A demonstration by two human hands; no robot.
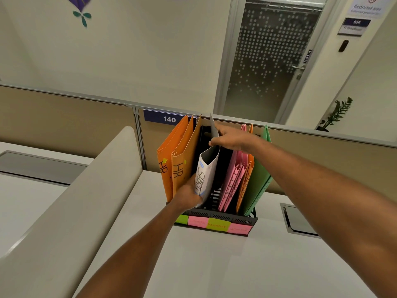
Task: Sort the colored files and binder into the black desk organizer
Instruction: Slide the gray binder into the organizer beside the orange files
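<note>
The white binder (205, 171) is held at its lower spine by the left grip (189, 193) and pinched at its top edge by the right grip (231, 137). It stands in the black desk organizer (221, 216) on the counter (214, 265). Left of both grips the orange HR files (171, 160) are seen; beneath the right grip, the pink files (233, 179) and the green file (261, 175).

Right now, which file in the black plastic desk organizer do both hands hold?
The white file with black handwriting: the left hand grips its bottom, the right hand pinches its top. The rest are coloured.
</note>
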